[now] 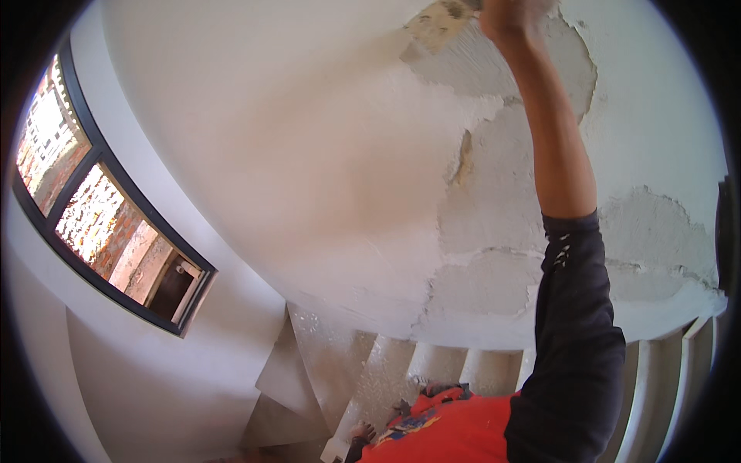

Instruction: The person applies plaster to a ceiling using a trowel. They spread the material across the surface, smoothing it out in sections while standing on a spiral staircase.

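A right hand (505,17) was raised overhead against a sloping white ceiling (309,154), close to its top edge in the view. The hand was cut off by the upper rim, so whether its fingers were open or closed around anything could not be told. Its bare forearm ran down and slightly to the right into a dark sleeve (575,339), which entered from the lower edge. The hand rested on or just at a broad patch of rough grey plaster (494,208), where the white coat had peeled away. This patch spread from the top edge down the right half of the ceiling to its lower edge, with ragged borders and a few cracks. A small yellowish bare spot (436,21) lay just left of the hand, and a thin yellowish strip (464,158) lay lower, at the border of the smooth paint. The left hand was out of view. At the left side, a dark-framed window (100,216) showed red brick outside. Below the ceiling's lower edge, pale steps of a staircase (432,363) descended. At the bottom edge, another person in an orange top (448,432) stood on the stairs, one hand (361,430) resting near the lower left of the steps.
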`<action>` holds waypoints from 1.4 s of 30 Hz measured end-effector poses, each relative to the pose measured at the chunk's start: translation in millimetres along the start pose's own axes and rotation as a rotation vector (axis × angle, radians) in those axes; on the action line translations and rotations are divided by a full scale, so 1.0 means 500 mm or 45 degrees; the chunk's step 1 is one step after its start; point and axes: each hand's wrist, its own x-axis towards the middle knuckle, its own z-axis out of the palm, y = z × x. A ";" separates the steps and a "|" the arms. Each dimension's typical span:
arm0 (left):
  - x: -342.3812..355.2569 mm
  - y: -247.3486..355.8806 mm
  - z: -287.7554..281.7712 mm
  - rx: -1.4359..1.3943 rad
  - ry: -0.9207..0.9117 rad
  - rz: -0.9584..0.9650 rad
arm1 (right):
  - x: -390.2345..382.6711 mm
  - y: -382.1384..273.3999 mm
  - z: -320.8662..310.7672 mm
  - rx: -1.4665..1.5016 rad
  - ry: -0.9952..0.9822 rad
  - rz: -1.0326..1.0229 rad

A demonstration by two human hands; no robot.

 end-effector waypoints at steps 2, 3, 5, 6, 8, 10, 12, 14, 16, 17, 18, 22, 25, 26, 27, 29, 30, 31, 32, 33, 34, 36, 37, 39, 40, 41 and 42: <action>-0.018 -0.027 -0.032 -0.095 0.234 -0.127 | -0.017 -0.033 0.006 0.123 -0.058 0.012; -0.019 -0.027 -0.031 -0.093 0.249 -0.119 | -0.017 -0.075 0.005 0.199 -0.068 -0.076; 0.015 0.010 -0.012 -0.067 0.212 -0.088 | 0.016 -0.113 -0.015 0.159 -0.098 -0.147; 0.008 0.000 -0.021 -0.078 0.232 -0.091 | 0.007 -0.065 -0.008 0.137 -0.084 -0.029; 0.004 0.006 -0.024 -0.055 0.247 -0.094 | -0.012 0.014 0.003 0.038 -0.053 0.186; -0.008 -0.009 -0.031 -0.087 0.265 -0.094 | -0.042 -0.037 0.041 0.122 0.018 0.127; 0.007 0.000 -0.024 -0.095 0.247 -0.084 | -0.030 -0.081 0.025 0.241 0.011 0.014; 0.033 0.018 -0.019 -0.073 0.200 -0.072 | 0.001 -0.076 0.005 0.177 -0.021 -0.040; 0.039 0.009 -0.014 -0.105 0.190 -0.061 | 0.009 -0.047 0.000 0.001 -0.036 0.010; -0.004 -0.010 -0.036 -0.029 0.124 -0.055 | -0.024 -0.028 0.024 0.027 0.012 -0.051; -0.009 -0.006 -0.037 -0.033 0.188 -0.096 | -0.019 -0.066 0.012 0.024 -0.029 -0.100; 0.016 0.026 -0.009 -0.030 -0.015 -0.039 | -0.004 -0.035 -0.018 0.268 -0.065 0.081; 0.001 0.047 -0.005 -0.161 0.156 -0.138 | 0.003 -0.024 0.020 0.089 -0.016 0.113; -0.007 0.064 0.014 -0.220 0.299 -0.182 | -0.004 -0.025 0.024 0.057 -0.042 0.032; -0.019 0.086 0.032 -0.125 0.286 -0.144 | 0.003 -0.016 0.013 0.038 -0.059 -0.063; -0.021 0.096 0.019 -0.050 0.246 -0.107 | 0.003 -0.006 -0.003 0.014 -0.079 -0.220; -0.018 0.095 0.018 -0.040 0.239 -0.103 | 0.000 -0.008 -0.001 0.009 -0.050 -0.133; -0.023 0.090 0.012 -0.028 0.238 -0.104 | 0.001 -0.016 0.003 0.004 -0.022 -0.046; -0.035 0.076 0.006 -0.021 0.242 -0.114 | 0.001 -0.024 0.008 -0.002 0.006 0.041; -0.020 0.081 0.012 -0.003 0.227 -0.106 | 0.008 -0.047 0.004 0.027 -0.021 0.021; -0.021 0.077 0.008 0.007 0.218 -0.111 | 0.006 -0.088 -0.009 -0.011 -0.099 -0.089; -0.026 0.065 -0.005 0.001 0.228 -0.113 | -0.008 -0.101 -0.015 0.265 -0.071 -0.102; -0.023 0.059 -0.003 -0.003 0.225 -0.107 | -0.004 -0.052 -0.012 0.080 -0.039 -0.200; -0.019 0.055 -0.003 0.013 0.209 -0.110 | -0.004 -0.001 0.016 0.415 -0.095 0.091; -0.023 0.053 -0.008 0.019 0.207 -0.113 | -0.007 -0.003 0.021 0.018 -0.035 -0.008; -0.029 0.049 -0.013 0.020 0.207 -0.118 | -0.007 -0.016 0.012 0.349 -0.058 0.186; -0.039 0.046 -0.019 0.023 0.213 -0.116 | -0.009 -0.028 0.002 0.692 -0.070 0.381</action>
